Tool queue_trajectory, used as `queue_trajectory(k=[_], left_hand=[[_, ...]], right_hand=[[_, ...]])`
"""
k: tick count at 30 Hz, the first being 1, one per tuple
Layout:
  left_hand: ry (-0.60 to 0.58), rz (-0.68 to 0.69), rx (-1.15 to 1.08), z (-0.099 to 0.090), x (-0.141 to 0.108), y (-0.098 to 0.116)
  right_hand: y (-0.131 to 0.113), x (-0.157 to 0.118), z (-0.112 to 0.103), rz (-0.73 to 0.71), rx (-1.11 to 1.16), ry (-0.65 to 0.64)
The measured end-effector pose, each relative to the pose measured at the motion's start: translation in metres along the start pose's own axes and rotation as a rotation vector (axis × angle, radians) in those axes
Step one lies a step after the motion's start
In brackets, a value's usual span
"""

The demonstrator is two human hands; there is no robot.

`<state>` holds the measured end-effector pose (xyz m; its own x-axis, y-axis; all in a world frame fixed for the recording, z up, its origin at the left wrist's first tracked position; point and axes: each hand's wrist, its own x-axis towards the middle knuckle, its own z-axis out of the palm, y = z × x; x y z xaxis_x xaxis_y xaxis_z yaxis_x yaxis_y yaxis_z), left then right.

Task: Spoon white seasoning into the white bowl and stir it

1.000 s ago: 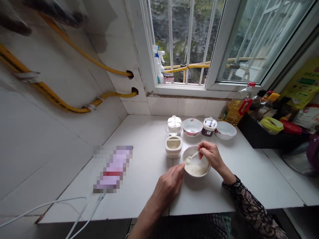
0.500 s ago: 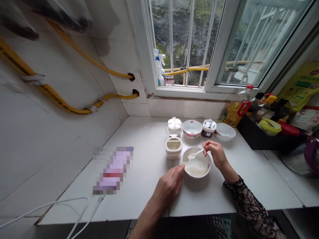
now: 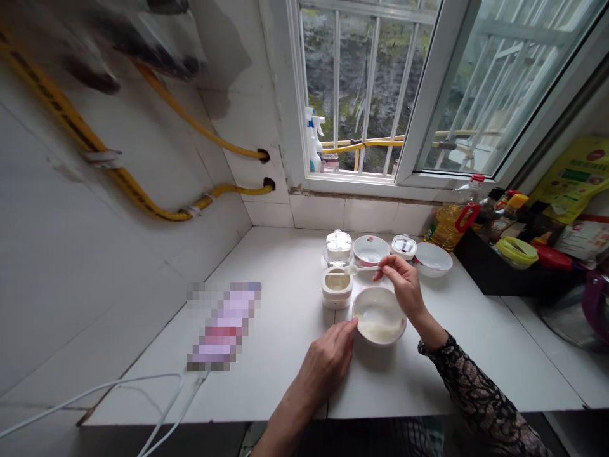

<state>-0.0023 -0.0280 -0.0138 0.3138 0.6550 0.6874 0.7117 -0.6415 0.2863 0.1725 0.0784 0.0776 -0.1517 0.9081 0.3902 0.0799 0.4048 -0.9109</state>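
Observation:
My right hand (image 3: 401,287) pinches the handle of a small white spoon (image 3: 365,269). The spoon's head is over the back right edge of an opened seasoning jar (image 3: 337,301), whose clear lid (image 3: 338,247) is tipped back behind it. Pale contents show inside the jar. My left hand (image 3: 332,355) has its fingertips against the left rim of a white bowl (image 3: 379,303), with the thumb hidden. Pale, whitish grains or powder lie in the bottom of this bowl, which stands on the counter below my right hand.
Behind are another bowl (image 3: 371,249), a closed jar (image 3: 404,245) and a third bowl (image 3: 434,261). An oil bottle (image 3: 447,222) and a black box (image 3: 480,266) of condiments stand right. A blurred purple object (image 3: 226,324) with a white cable (image 3: 174,400) lies left on the counter (image 3: 280,285).
My right hand has lifted the spoon out of the bowl and carried it up and left to the opened jar. My left hand stays at the bowl's rim. The view has shifted slightly.

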Motion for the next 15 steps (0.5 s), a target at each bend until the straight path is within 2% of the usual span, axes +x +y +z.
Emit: queue_trajectory(k=[4, 6, 8, 11, 15], left_hand=[[-0.017, -0.014, 0.002, 0.0, 0.0, 0.001], [-0.018, -0.014, 0.006, 0.0, 0.0, 0.001], [-0.021, -0.013, 0.005, 0.0, 0.0, 0.001], [-0.015, -0.014, 0.004, 0.0, 0.0, 0.001], [-0.004, -0.005, 0.01, -0.001, 0.0, 0.002]], right_hand=[[-0.001, -0.006, 0.017, -0.48, -0.445, -0.202], [-0.001, -0.009, 0.018, -0.634, -0.553, -0.276], [-0.003, -0.011, 0.013, -0.663, -0.553, -0.237], [-0.008, -0.014, -0.002, -0.583, -0.487, -0.106], [-0.004, -0.017, -0.025, -0.49, -0.466, -0.036]])
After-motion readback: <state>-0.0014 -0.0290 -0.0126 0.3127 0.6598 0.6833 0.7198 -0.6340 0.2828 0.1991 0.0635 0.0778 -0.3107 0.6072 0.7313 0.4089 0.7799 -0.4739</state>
